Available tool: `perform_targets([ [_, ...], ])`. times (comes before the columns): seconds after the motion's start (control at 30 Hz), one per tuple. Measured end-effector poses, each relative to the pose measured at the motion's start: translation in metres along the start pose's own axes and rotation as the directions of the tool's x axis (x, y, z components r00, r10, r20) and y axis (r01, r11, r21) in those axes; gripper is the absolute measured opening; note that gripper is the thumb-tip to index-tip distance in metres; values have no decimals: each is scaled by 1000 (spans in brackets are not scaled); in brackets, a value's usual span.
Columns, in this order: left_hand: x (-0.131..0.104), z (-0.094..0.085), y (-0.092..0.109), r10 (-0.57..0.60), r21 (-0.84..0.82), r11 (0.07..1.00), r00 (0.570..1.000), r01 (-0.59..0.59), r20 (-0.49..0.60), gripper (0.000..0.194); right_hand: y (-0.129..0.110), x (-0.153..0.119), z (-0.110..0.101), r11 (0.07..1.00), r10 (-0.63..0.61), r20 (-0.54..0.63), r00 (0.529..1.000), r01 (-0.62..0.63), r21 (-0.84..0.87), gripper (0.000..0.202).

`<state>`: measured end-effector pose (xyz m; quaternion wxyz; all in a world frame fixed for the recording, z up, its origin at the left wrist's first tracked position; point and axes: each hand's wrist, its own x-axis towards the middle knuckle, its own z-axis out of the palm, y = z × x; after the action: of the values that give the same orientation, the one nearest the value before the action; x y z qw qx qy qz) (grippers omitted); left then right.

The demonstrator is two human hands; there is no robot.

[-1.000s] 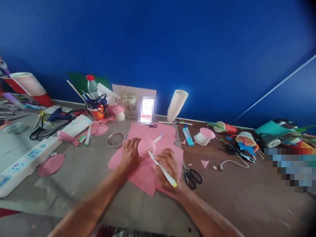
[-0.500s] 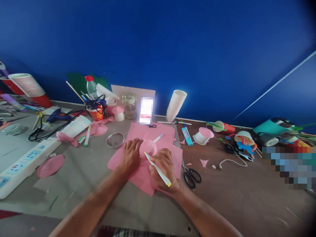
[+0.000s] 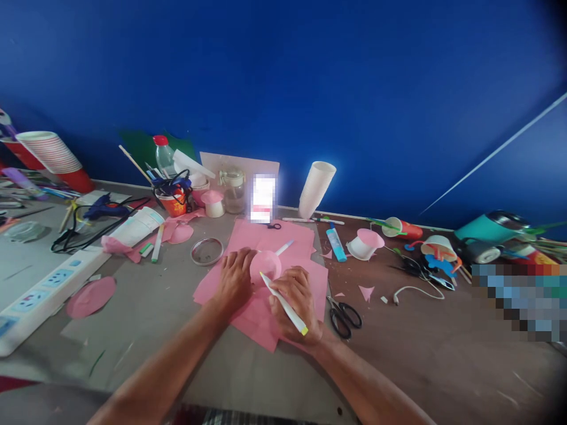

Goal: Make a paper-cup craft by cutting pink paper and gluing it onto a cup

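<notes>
A white marker [image 3: 287, 310] with yellow ends is gripped in my right hand [image 3: 299, 298], its tip against a round pink piece [image 3: 266, 264] that looks like a shallow paper disc or cup top. On the left side of that piece, my left hand [image 3: 237, 276] holds its edge with curled fingers; the fingertips are partly hidden. Both hands rest over pink paper sheets [image 3: 283, 236] lying on the table. Another pale marker [image 3: 284, 247] lies on the sheets just behind the round piece.
Black-handled scissors [image 3: 344, 317] lie right of the sheets. Behind stand a bright phone [image 3: 263, 198], a glass jar [image 3: 234, 190] and stacked white cups [image 3: 316, 189]. A glue tube [image 3: 336, 244] and a pink-topped cup [image 3: 365, 244] sit right; a power strip [image 3: 53, 295] lies left.
Almost nothing differs. Both hands keep their places, and the marker tip stays at the round pink piece.
</notes>
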<state>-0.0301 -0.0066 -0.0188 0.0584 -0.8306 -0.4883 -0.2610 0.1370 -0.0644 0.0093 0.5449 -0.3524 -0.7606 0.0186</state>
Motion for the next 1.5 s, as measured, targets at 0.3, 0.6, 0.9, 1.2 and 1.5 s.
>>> perform_targets([
  [0.3, 1, 0, 0, -5, 9, 1000, 1000, 5, 1, 51, 0, 0, -1, 1000, -3, -5, 1000, 3, 2, 22],
  [0.6, 1, -1, 0, -8, 0, 1000, 1000, 8, 4, 52, 2, -2, 1, 1000, 4, 2, 1000, -4, -2, 23],
  [0.9, 1, 1, -3, 4, 15, 1000, 999, -4, -32, 46, 0, 1, -4, 1000, 14, -47, 999, -13, 5, 20],
  [1.2, 1, 3, -5, -36, -20, 999, 999, 36, -25, 50, 0, 3, -7, 999, 39, -29, 999, -39, -2, 18],
  [1.5, 0, 4, -5, -35, -22, 999, 999, 35, -9, 53, 5, -1, -3, 1000, 11, -37, 999, -12, -19, 20],
])
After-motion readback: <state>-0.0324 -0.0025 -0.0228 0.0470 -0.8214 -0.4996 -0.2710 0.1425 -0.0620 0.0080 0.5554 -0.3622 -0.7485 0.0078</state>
